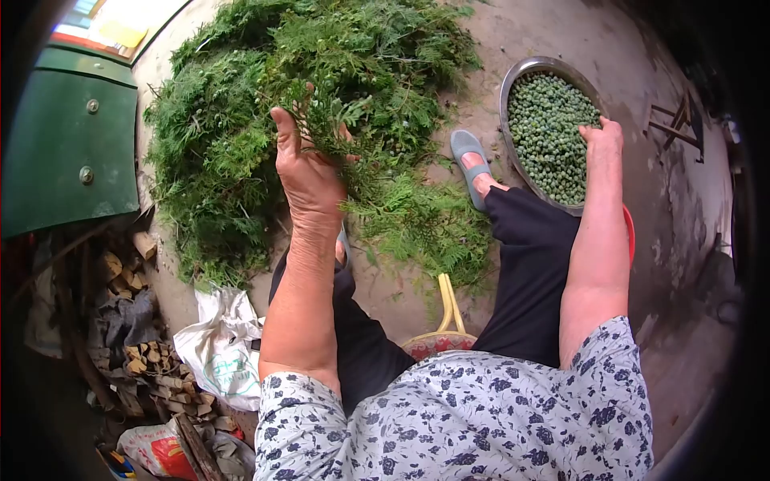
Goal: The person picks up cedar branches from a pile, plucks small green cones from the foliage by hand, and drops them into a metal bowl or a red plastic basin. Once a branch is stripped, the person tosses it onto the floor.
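Note:
My left hand (311, 175) is raised with its thumb to the left, its fingers curled around a leafy evergreen sprig (321, 132). Behind and below that hand spreads a large heap of cut evergreen branches (216, 120) on the floor. To the right stands a round metal basin (507, 120), filled with small green cones (553, 132). Over the basin's right side, my right hand (603, 135) has its fingertips drawn together just above the cones. Whatever those fingertips hold, if anything, is too small to make out.
A green cabinet (68, 148) stands at left, above split firewood (160, 373) and a white bag (224, 341). Loose sprigs (425, 224) lie between my feet. A seat with yellow handles (449, 309) is under me. Part of a red container (629, 232) shows behind my right forearm.

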`<control>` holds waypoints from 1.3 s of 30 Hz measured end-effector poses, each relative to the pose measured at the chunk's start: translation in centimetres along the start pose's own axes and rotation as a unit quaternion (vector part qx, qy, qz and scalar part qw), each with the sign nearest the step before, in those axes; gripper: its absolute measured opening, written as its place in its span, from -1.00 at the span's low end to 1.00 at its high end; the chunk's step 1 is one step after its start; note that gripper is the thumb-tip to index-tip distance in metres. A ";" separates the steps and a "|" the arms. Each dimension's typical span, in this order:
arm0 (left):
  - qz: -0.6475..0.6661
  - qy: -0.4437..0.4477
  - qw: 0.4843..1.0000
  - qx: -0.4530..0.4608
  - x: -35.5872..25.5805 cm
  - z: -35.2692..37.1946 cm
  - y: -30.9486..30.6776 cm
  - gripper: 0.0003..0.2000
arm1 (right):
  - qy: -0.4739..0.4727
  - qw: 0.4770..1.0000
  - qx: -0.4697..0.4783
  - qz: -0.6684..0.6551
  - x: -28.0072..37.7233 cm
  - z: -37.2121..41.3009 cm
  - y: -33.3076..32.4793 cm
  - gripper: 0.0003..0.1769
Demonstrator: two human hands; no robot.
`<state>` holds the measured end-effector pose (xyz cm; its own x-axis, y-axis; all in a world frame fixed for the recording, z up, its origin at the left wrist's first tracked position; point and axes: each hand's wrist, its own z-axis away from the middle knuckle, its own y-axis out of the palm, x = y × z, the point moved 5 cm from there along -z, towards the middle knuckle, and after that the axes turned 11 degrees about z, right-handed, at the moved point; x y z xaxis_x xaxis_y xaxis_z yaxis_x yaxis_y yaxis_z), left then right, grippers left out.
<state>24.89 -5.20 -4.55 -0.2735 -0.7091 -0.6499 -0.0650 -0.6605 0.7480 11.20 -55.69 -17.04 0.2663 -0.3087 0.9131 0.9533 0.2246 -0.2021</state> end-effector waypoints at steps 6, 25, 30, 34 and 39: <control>-0.200 0.113 0.972 0.057 -0.3 0.3 2.4 -0.55 | -0.031 0.937 0.289 -0.193 6.9 15.5 8.0 -0.83; -0.319 0.017 0.945 0.071 0.4 1.2 3.9 -0.39 | -0.199 0.709 0.670 0.093 5.2 35.5 13.2 -0.67; -0.401 0.012 0.916 -0.022 0.7 1.1 2.3 -0.64 | -0.329 0.710 0.605 0.150 4.7 35.2 13.6 -0.74; -0.284 -0.027 0.957 0.061 1.1 1.2 3.0 -0.86 | -0.551 0.678 0.461 0.154 5.7 35.9 12.7 -0.70; -0.238 -0.057 0.969 0.022 1.7 1.1 2.5 -0.89 | -0.569 0.685 0.415 0.186 6.5 36.4 12.3 -0.69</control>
<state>23.18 -7.76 -3.68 -0.3061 -0.2935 -0.9057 -0.2503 -0.8930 0.3740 19.45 -21.25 -0.74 -0.2651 0.7271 0.6333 0.3155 0.6860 -0.6556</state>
